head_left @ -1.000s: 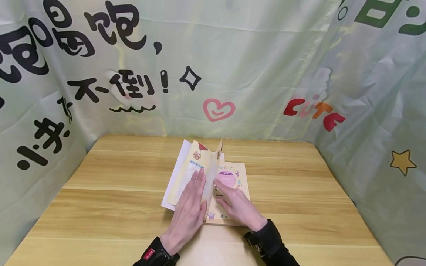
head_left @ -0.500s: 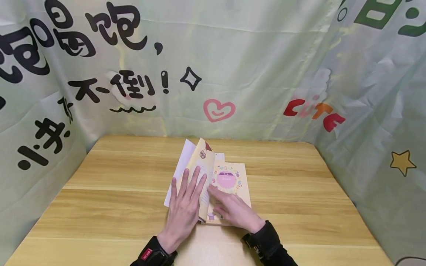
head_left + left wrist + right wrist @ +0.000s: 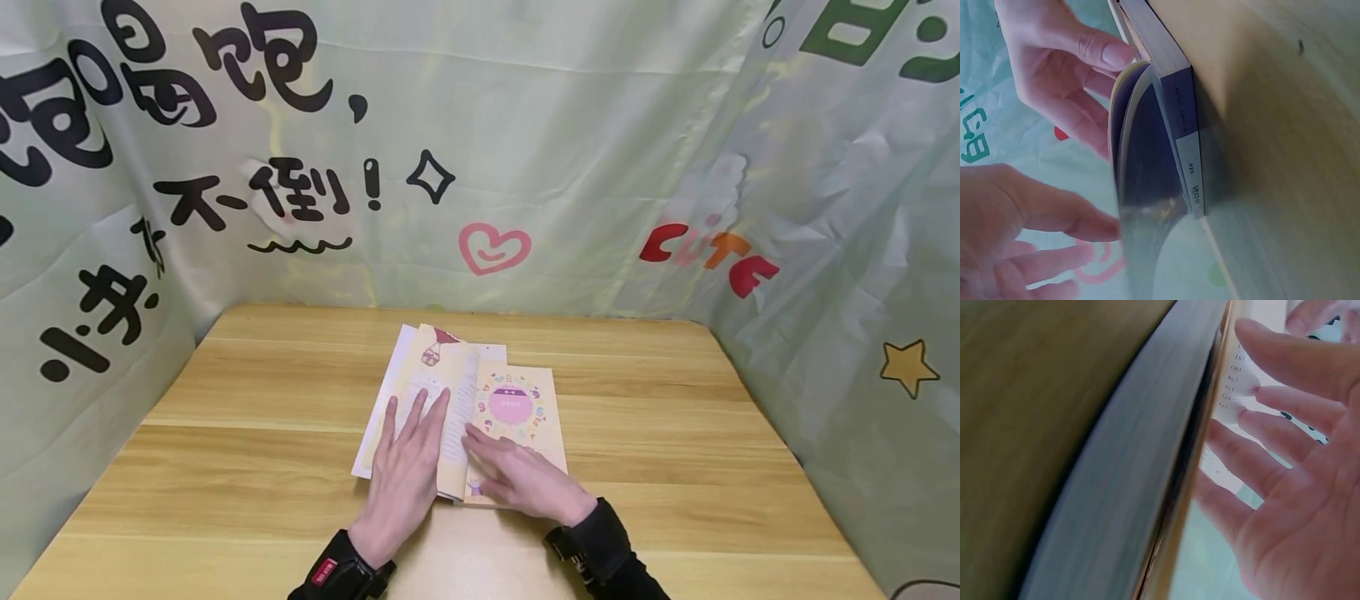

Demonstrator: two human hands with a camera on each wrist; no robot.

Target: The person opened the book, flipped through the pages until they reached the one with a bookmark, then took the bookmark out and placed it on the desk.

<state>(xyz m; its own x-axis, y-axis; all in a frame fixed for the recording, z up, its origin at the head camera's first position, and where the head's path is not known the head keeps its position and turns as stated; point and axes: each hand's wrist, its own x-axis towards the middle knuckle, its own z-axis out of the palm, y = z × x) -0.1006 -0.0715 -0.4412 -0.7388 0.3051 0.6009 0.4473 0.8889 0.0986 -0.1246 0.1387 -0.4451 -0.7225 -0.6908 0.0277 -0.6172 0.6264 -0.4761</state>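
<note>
A thick book (image 3: 525, 450) lies spread on the table; its right page has a pink circle ringed by small drawings. My left hand (image 3: 401, 479) rests with fingers straight and spread on the left page (image 3: 457, 367). Over the lower right page, close to the fold, is my right hand (image 3: 528, 483), its fingers extended and its fingertips near the fold. In the left wrist view the purple and white spine (image 3: 1185, 131) shows, with the cover bent away from it. Printed page numbers (image 3: 1235, 378) appear beside the right fingers in the right wrist view.
The wooden table (image 3: 675, 433) extends around the book. A pale printed cloth (image 3: 585, 150) hangs behind and along both sides, with black lettering on the left. Black bands circle both wrists.
The raised leaves have come down to the left and lie flatter. My left hand has shifted slightly left with its fingers spread wider. My right hand has moved a little left, toward the fold.
</note>
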